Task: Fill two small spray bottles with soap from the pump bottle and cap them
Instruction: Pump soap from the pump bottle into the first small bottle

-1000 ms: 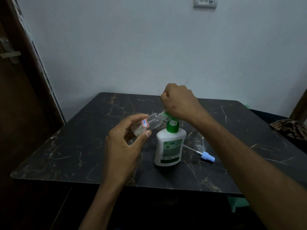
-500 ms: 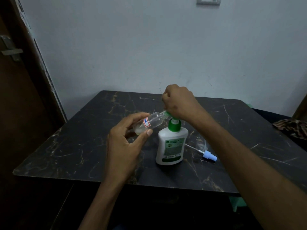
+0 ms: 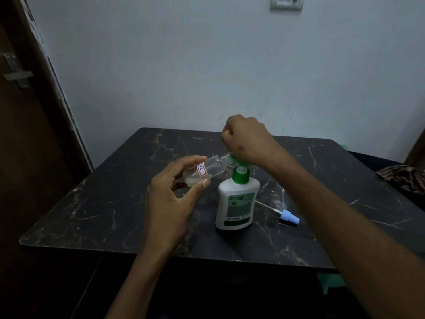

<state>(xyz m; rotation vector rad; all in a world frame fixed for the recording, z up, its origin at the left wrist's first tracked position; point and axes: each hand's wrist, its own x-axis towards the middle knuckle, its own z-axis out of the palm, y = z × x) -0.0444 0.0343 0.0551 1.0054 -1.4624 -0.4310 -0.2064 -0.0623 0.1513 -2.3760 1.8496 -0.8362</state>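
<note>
A white pump bottle (image 3: 236, 203) with a green collar and pump head stands on the black marble-patterned table (image 3: 92, 203). My right hand (image 3: 246, 141) is a fist pressing on the green pump head. My left hand (image 3: 170, 192) holds a small clear spray bottle (image 3: 207, 170) tilted, its open mouth at the pump spout; a little pale liquid sits at its lower end. A blue spray cap (image 3: 289, 217) with its dip tube lies on the table right of the pump bottle. A second clear bottle (image 3: 279, 202) seems to lie behind that cap, hard to make out.
A pale wall rises behind the table, with a switch plate (image 3: 286, 2) high up. A dark wooden door (image 3: 20, 111) stands at the left. Patterned fabric (image 3: 402, 176) lies off the table's right side.
Both hands and both bottles hold nearly the same pose; the pump head stays pressed under my right fist. The view has shifted slightly.
</note>
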